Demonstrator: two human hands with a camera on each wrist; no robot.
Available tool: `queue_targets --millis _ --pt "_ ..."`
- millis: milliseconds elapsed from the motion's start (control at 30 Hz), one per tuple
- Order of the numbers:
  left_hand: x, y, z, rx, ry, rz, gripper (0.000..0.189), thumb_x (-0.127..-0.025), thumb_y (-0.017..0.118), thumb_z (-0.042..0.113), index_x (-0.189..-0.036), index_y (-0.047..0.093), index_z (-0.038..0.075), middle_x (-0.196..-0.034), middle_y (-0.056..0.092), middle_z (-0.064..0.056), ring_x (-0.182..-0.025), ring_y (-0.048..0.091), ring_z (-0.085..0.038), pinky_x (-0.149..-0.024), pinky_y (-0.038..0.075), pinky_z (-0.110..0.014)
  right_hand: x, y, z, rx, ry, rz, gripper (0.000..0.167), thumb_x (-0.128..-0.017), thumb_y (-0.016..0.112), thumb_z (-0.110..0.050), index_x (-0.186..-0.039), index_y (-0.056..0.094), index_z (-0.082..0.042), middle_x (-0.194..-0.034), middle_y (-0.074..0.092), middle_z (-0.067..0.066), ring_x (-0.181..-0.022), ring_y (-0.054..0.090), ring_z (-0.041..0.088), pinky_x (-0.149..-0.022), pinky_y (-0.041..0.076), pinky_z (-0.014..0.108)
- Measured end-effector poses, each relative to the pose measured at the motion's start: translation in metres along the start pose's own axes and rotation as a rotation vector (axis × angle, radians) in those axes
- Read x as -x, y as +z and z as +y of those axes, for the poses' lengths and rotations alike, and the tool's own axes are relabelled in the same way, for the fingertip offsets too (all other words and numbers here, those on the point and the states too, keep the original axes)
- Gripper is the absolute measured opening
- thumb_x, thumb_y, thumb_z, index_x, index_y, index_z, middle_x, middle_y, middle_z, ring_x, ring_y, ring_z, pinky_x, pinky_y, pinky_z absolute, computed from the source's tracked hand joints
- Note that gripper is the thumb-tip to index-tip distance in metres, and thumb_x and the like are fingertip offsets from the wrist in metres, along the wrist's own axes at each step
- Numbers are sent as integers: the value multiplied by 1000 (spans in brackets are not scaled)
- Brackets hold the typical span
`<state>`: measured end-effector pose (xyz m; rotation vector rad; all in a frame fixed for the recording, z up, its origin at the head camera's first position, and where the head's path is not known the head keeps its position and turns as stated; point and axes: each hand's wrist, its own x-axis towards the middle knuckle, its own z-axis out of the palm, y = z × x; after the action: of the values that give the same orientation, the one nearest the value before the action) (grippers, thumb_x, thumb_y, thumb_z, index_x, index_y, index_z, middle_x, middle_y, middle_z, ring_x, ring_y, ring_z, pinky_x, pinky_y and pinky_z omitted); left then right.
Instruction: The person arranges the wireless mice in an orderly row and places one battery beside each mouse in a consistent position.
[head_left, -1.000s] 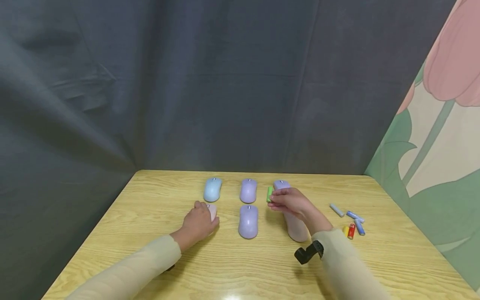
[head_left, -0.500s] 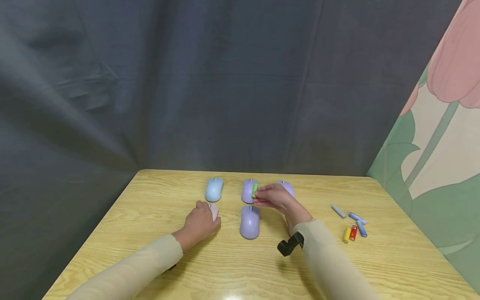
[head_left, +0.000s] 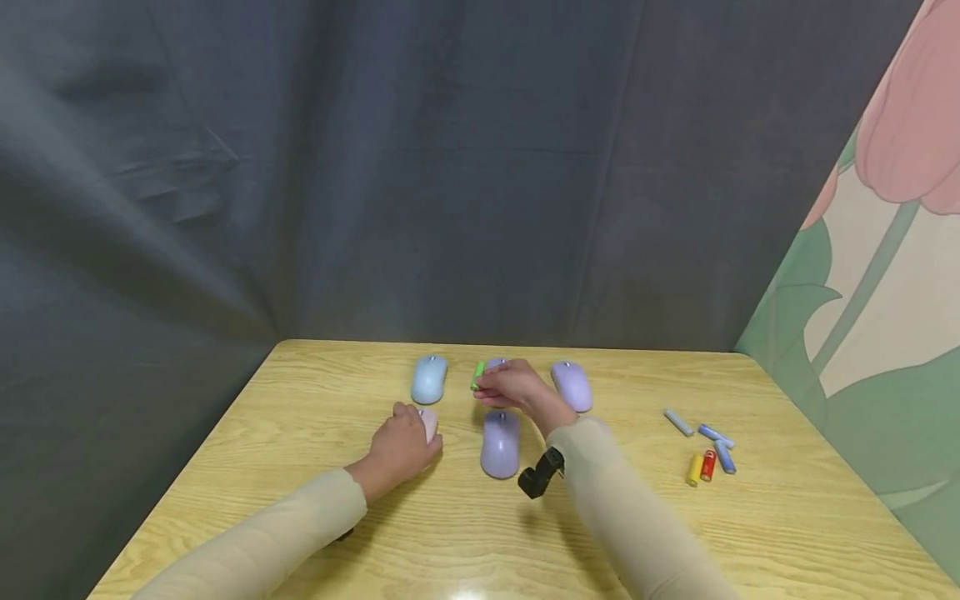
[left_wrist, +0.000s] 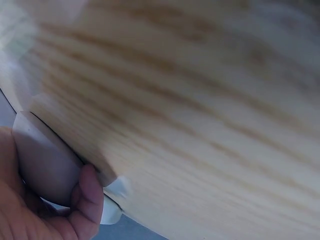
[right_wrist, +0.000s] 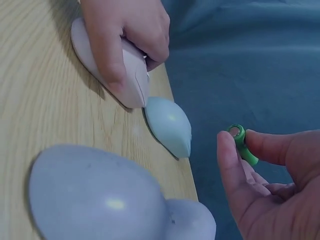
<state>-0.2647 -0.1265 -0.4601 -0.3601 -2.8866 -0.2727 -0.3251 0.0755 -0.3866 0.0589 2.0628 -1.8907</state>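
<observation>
- Pinching a green battery (head_left: 477, 377) toward the bench's (head_left: 435, 533) far edge: fingers (right_wrist: 229, 157) of the right hand (head_left: 516, 387), seemingly raised clear.
- Gripping a pink mouse (head_left: 430, 423), nearer the left edge: the left hand (head_left: 396, 446).
- Lying near the right edge: five batteries (head_left: 708, 465).

The right grip (right_wrist: 280, 200) pinches a green battery (right_wrist: 245, 150), the left grip (right_wrist: 125, 32) a pinkish mouse (right_wrist: 134, 80).

Desk (head_left: 300, 400): light wood grain, rounded rear corners. Dark blue-grey curtain (head_left: 450, 208), creased, spans the rear and left sides. Right side: wall (head_left: 930, 308) bearing a pink tulip (head_left: 907, 125) and green leaves (head_left: 885, 408) on cream. Light reflection (head_left: 466, 595): bright spot, desk foreground.
</observation>
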Motion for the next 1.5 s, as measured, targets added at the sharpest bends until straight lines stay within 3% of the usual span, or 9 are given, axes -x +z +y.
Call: queue_targets --millis 267,400,533,700,933,1067,1233,1500 --pt "2 1 -1 21 -14 -6 54 -87 63 38 -92 50 -15 -76 37 -12 -50 51 -20 -42 46 -30 -17 19 2 41 20 36 23 -91 63 0 -111 60 10 -76 67 11 -64 65 12 -76 56 35" --pt "3 1 -2 13 6 27 53 -87 63 36 -89 50 -15 -75 37 -12 -49 50 -21 -41 46 -30 -21 24 2 55 31 58 17 -91 64 -1 -106 62 9 -75 67 10 -63 65 12 -80 55 36" --pt "5 -2 -2 6 21 57 52 -86 62 36 -87 49 -14 -74 36 -12 -48 49 -20 -40 45 -30 -26 32 5 61 21 78 16 -91 64 0 -104 62 9 -75 66 10 -61 64 11 -72 56 31" --pt "3 -1 -3 12 3 28 53 -87 62 38 -88 50 -14 -74 37 -12 -50 50 -22 -43 46 -32 -32 40 9 76 -1 110 16 -89 65 3 -103 62 11 -74 66 12 -56 62 10 -63 56 27" --pt "2 0 -4 -16 -11 -10 53 -88 62 39 -88 50 -12 -75 37 -11 -49 50 -20 -42 46 -31 -55 52 14 190 29 183 12 -86 69 4 -95 64 10 -73 68 14 -51 60 12 -61 56 30" --pt "2 0 -3 -31 16 12 51 -89 63 38 -85 50 -11 -74 36 -11 -47 49 -19 -41 46 -31 -63 55 18 251 48 216 9 -84 70 5 -89 64 9 -69 65 14 -51 62 15 -57 56 30" --pt "1 3 -3 -64 25 35 50 -88 62 39 -83 50 -10 -72 36 -10 -46 48 -18 -39 44 -29 -63 60 20 326 30 225 9 -81 71 6 -85 64 10 -66 66 15 -56 67 22 -56 56 30" --pt "1 5 -2 -38 25 44 49 -88 63 39 -81 50 -8 -72 36 -11 -45 48 -18 -38 43 -29 -56 63 21 447 25 256 8 -79 67 4 -85 63 7 -65 65 13 -62 69 24 -49 50 25"
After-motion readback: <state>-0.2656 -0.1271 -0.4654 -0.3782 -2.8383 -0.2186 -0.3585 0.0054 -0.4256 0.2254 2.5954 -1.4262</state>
